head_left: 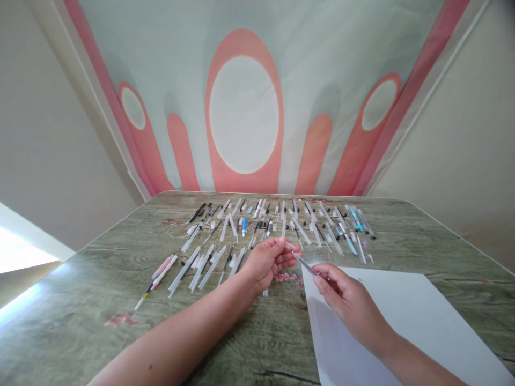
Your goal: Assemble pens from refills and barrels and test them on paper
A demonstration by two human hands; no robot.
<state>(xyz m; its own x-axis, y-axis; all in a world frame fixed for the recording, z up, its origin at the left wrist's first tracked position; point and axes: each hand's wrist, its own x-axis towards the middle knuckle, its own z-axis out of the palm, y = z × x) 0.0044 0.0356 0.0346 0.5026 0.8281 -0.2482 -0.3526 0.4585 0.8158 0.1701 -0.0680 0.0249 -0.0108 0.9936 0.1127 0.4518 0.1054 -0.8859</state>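
Note:
My left hand (270, 261) reaches over the table with thumb and forefinger pinched on a small clear piece, its other fingers loosely curled. The piece is too small to name. In my right hand (348, 300) is a slim dark pen refill (304, 263), held between thumb and fingers near its rear end. Its pale front end points up and left to the left hand's fingertips; whether it touches the clear piece I cannot tell. Beyond both hands lie rows of pen parts: clear barrels, dark refills and small black caps. Under my right hand is a white paper sheet (374, 316).
A blue pen part (244, 227) lies among the rows. Teal pens (355, 219) are at the right end. Pink pen parts (161, 266) and a yellow-banded refill (144, 295) lie at the left. The wood-patterned table (80, 332) meets a patterned wall covering (245, 182).

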